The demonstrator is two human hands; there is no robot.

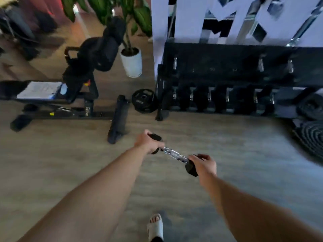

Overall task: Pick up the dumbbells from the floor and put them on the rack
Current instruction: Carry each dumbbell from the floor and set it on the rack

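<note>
A sandalled foot (155, 226) stands on the floor (236, 140) at the near edge of view, almost under the load. Above it, both arms reach forward with one dumbbell (174, 156) carried off the floor. The left hand (146, 141) is wrapped over its far-left head and the right hand (203, 163) is closed over the near-right head, so the chrome handle between them is bare and tilts down to the right.

The risk lies in that hold, I think. The heads are wide and faceted, the fingers cannot close round them, and if either hand slips the weight would swing down on the other and could fall toward the foot. The view is blurred by motion, so how firmly each hand holds I cannot tell.

Farther on stands the rack (236, 81), against the wall. Its lower row looks nearly full of dark dumbbells, and a careless set-down could trap fingers between heads. The upper row seems to have gaps, though blur hides which
</note>
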